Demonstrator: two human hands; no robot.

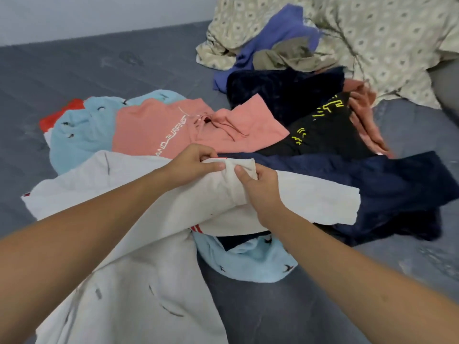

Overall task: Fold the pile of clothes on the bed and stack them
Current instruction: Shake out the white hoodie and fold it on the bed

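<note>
Looking down and forward from head height, close over the bed [74,70], forearms entering from the frame's lower corners, wide-angle edges bending.

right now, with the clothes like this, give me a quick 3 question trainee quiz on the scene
1. True or false: both hands pinch the same white garment.
2. Which garment lies directly beyond the left hand? A) purple top B) pink hoodie C) patterned sheet
3. Fill in: the black garment with yellow-green markings lies to the ____ of the pink hoodie.

Key
1. True: the left hand and right hand each have a grip on its bunched edge.
2. B
3. right
</note>
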